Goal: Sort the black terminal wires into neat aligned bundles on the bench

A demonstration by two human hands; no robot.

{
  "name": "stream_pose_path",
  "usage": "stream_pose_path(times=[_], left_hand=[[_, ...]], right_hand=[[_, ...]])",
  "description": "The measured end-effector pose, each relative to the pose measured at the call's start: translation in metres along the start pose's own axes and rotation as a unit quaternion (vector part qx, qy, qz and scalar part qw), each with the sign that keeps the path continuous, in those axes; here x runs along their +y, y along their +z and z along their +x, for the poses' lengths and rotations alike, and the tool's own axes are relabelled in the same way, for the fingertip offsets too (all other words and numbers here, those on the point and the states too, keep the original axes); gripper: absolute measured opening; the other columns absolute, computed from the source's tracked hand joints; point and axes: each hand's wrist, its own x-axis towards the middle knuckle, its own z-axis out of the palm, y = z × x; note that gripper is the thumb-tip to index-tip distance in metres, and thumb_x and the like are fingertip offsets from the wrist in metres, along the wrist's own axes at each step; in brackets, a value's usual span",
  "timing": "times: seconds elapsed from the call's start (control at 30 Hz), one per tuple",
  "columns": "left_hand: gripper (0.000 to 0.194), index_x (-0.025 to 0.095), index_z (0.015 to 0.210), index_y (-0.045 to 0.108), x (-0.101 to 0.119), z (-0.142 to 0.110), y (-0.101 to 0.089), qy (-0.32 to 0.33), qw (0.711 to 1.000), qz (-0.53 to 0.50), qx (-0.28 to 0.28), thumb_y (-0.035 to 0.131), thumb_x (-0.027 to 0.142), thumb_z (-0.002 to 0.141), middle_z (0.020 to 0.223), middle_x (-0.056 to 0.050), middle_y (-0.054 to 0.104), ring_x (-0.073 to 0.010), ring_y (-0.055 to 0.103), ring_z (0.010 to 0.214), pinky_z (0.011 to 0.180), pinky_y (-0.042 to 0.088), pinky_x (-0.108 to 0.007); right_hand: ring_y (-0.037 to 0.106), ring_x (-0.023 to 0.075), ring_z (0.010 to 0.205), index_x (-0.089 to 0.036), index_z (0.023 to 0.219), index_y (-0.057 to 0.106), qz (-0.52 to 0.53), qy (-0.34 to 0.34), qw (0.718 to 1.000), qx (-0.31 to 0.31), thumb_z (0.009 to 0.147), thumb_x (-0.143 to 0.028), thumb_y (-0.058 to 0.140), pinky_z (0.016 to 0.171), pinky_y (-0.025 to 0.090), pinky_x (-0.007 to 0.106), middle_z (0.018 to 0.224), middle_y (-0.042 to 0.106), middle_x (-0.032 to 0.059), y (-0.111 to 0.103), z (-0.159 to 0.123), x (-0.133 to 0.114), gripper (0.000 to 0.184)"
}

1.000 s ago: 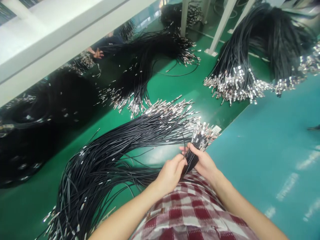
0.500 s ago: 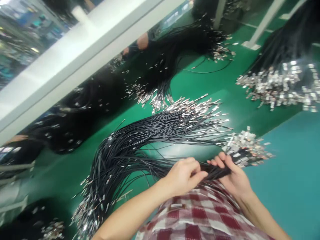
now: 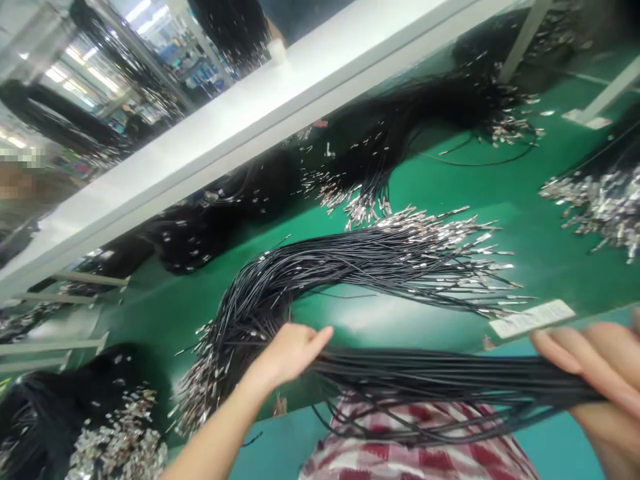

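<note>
Right hand point(image 3: 595, 367) grasps a bundle of black cables point(image 3: 450, 377) running across to the left hand point(image 3: 293, 352); that thumb juts out, and I cannot tell whether its hidden fingers grip. Beyond both hands, I see a pile of metal-tipped cables point(image 3: 340, 260) curving over the green desk point(image 3: 480, 190). A white strip point(image 3: 533, 319) lies near the right hand.

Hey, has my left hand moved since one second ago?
Yes: your left hand has moved left, judged against the pale post foot at upper right.
</note>
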Motion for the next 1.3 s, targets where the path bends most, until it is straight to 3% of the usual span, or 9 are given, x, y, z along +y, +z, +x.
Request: stream_pose_path(times=[0.17,0.27,0.33,0.6,0.7,0.87,1.03,1.13,1.3], left_hand=[[0.023,0.016,0.084,0.067,0.018,0.069,0.072,-0.001,0.999,0.045,0.029,0.049,0.028,0.093,0.089,-0.009,0.069,-0.0210,0.064,0.086,0.075,0.044,-0.028],[0.027,0.014,0.117,0.057,0.033,0.123,0.077,0.032,0.987,0.076,0.137,0.050,0.022,0.092,0.127,-0.015,0.056,-0.0256,0.050,0.120,0.097,0.040,-0.036],[0.028,0.013,0.116,0.055,0.040,0.143,0.076,0.057,0.981,0.101,0.152,0.056,0.021,0.090,0.125,-0.017,0.056,-0.0292,0.048,0.120,0.098,0.040,-0.042],[0.007,0.017,0.091,0.060,0.031,0.131,0.087,0.141,0.983,0.097,0.060,0.053,0.016,0.091,0.099,-0.007,0.062,-0.0184,0.059,0.090,0.082,0.046,-0.030],[0.008,0.019,0.088,0.062,0.030,0.127,0.068,0.190,0.973,0.100,0.085,0.055,0.022,0.091,0.098,-0.006,0.062,-0.0202,0.057,0.097,0.086,0.044,-0.032],[0.038,0.015,0.123,0.053,0.023,0.146,0.010,0.132,0.921,0.187,0.315,0.060,0.025,0.088,0.128,-0.016,0.053,-0.0307,0.045,0.119,0.097,0.037,-0.044],[0.021,0.012,0.108,0.061,0.015,0.165,-0.028,0.151,0.922,0.313,0.170,0.051,0.013,0.089,0.109,-0.016,0.062,-0.0285,0.052,0.110,0.097,0.038,-0.041],[0.022,0.011,0.097,0.065,0.014,0.160,-0.049,0.155,0.921,0.323,0.154,0.044,0.009,0.090,0.100,-0.017,0.063,-0.0269,0.057,0.102,0.091,0.043,-0.038],[0.016,0.016,0.092,0.066,0.025,0.146,-0.073,0.109,0.972,0.195,0.074,0.051,0.022,0.089,0.098,-0.012,0.067,-0.0250,0.061,0.099,0.087,0.045,-0.035]], right_hand=[[0.037,0.0041,0.044,-0.021,0.069,0.049,0.049,0.095,0.990,0.093,0.048,-0.031,0.094,0.058,0.051,0.027,0.052,0.035,-0.0107,-0.075,0.034,0.061,0.050],[0.041,0.0038,0.047,-0.020,0.074,0.051,0.096,0.103,0.983,0.120,0.052,-0.030,0.093,0.066,0.055,0.025,0.054,0.037,-0.0121,-0.101,0.036,0.077,0.048],[0.042,0.0044,0.048,-0.020,0.075,0.052,0.108,0.101,0.981,0.124,0.056,-0.030,0.091,0.066,0.056,0.026,0.055,0.038,-0.0119,-0.105,0.032,0.078,0.044],[0.041,0.0049,0.048,-0.019,0.075,0.054,0.121,0.105,0.979,0.128,0.052,-0.029,0.092,0.063,0.055,0.024,0.054,0.036,-0.0114,-0.094,0.032,0.074,0.045],[0.040,0.0050,0.048,-0.019,0.073,0.053,0.107,0.113,0.979,0.129,0.052,-0.030,0.092,0.064,0.055,0.024,0.055,0.036,-0.0111,-0.092,0.029,0.071,0.046],[0.041,0.0055,0.049,-0.019,0.072,0.052,0.089,0.114,0.982,0.123,0.054,-0.032,0.091,0.066,0.056,0.025,0.055,0.035,-0.0107,-0.089,0.027,0.067,0.045],[0.040,0.0060,0.049,-0.021,0.072,0.051,0.080,0.116,0.985,0.099,0.055,-0.033,0.090,0.065,0.055,0.025,0.055,0.035,-0.0103,-0.080,0.031,0.064,0.044],[0.039,0.0058,0.049,-0.020,0.071,0.050,0.075,0.122,0.985,0.094,0.054,-0.033,0.090,0.066,0.055,0.024,0.055,0.034,-0.0103,-0.076,0.032,0.062,0.045],[0.040,0.0059,0.051,-0.020,0.072,0.051,0.079,0.124,0.986,0.084,0.052,-0.034,0.091,0.066,0.054,0.024,0.056,0.034,-0.0102,-0.076,0.034,0.062,0.047]])
